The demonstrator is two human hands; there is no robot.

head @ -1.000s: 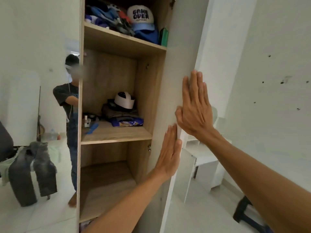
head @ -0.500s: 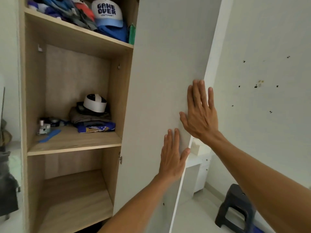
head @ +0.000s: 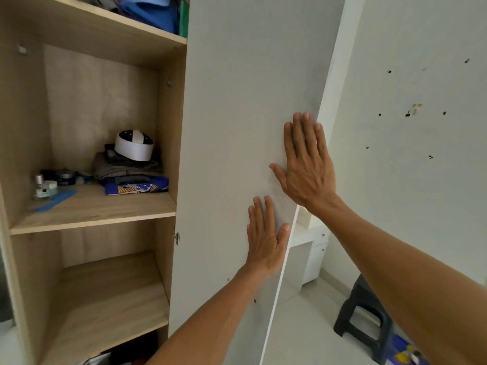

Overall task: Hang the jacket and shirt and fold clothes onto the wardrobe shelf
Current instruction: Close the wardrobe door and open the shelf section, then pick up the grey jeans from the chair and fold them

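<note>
Pale grey wardrobe door (head: 237, 127) filled frame centre, cut off top and bottom. Left hand (head: 264, 238) and right hand (head: 307, 164) lay flat on it, fingers spread, gripping nothing. Folded clothes (head: 129, 175) sat mid-left on the middle shelf (head: 92, 214); top-shelf items cropped, unidentifiable.

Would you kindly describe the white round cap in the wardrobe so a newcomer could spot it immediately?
Look into the open wooden wardrobe, at the middle shelf left of the white door. Near the back right corner sits a pile of folded clothes. The cap rests on top: a stiff white band with a dark crown, the only round white thing there.
</note>
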